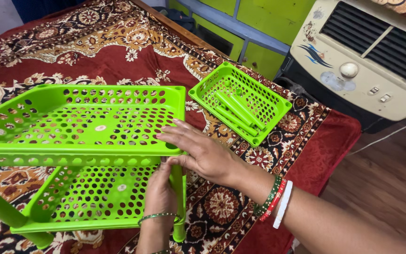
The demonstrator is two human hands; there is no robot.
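A bright green plastic rack stands on a patterned red bedspread, with an upper perforated tray [76, 117] above a lower perforated tray [95, 197]. My right hand [198, 150] lies flat on the upper tray's near right corner, fingers spread. Below it, my left hand [160, 188] is curled around the green corner post [178, 197] between the two trays. A third, smaller green tray [269, 110] lies apart to the right and holds several loose green tubes [236, 110].
The bedspread [306, 141] ends at the bed's right edge, above a wooden floor [386, 183]. A cream air cooler [367, 56] stands at the upper right. Green cabinets [259, 33] are behind the bed.
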